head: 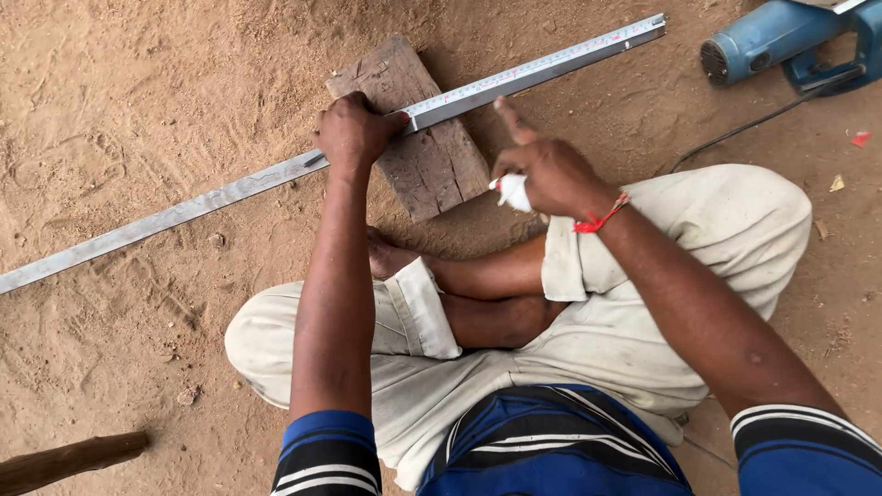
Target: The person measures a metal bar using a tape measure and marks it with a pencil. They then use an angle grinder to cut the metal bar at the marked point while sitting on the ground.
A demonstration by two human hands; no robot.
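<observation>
Grey metal strip [184, 213], long and narrow, runs from the left edge to the upper right of the frame and lies across a weathered wooden block [424, 147] at upper centre. A pale measuring tape [542, 66] with fine markings lies along its upper-right half. The left hand [354, 133] presses down on strip and tape over the block, fingers curled close. The right hand [551, 170], centre frame, grips a small white object [513, 192], perhaps chalk, forefinger raised; a red thread [599, 219] circles the wrist. A blue power tool [781, 41] with a black cord [753, 124] sits at upper right. A brown wooden handle [64, 461] shows at lower left. The ground [119, 92] is loose reddish sand, outdoors; the person sits cross-legged on it.
</observation>
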